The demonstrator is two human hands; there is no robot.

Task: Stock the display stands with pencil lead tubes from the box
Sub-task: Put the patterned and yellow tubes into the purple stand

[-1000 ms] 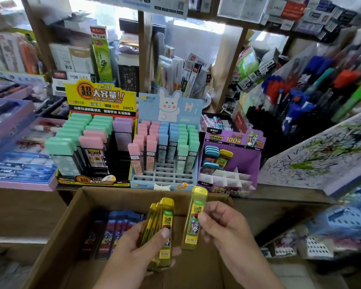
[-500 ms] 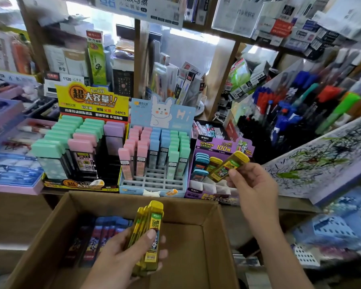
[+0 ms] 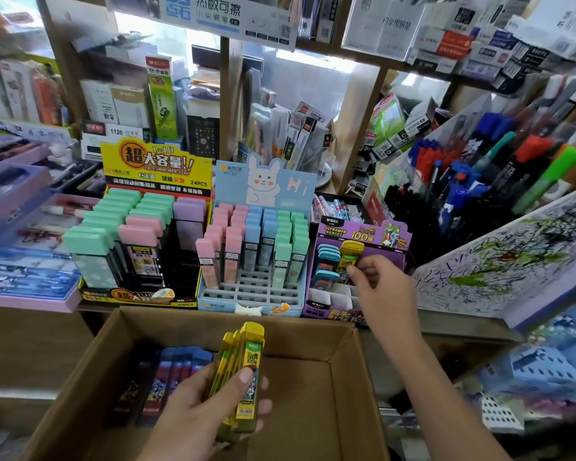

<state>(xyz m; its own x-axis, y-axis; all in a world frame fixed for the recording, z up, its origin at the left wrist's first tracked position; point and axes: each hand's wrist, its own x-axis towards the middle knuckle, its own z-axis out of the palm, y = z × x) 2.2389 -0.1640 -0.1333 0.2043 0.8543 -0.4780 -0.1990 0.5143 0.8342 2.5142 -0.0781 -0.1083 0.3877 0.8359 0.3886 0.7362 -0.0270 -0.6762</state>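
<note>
Nearest the camera, a stack of yellow pencil lead tubes is gripped upright by the left hand, with the thumb pressed across its front and the fingers curled behind, above the open cardboard box. Dark blue tubes are laid in a row at the left of the box floor. Beyond the box, on the counter, 1 yellow tube is pinched by the fingers of the right hand and held upright in the purple display stand, just beside blue-capped tubes. Whether it is fully seated cannot be told. To the left, a rabbit-printed stand and a yellow-headed stand are filled with pastel tubes.
</note>
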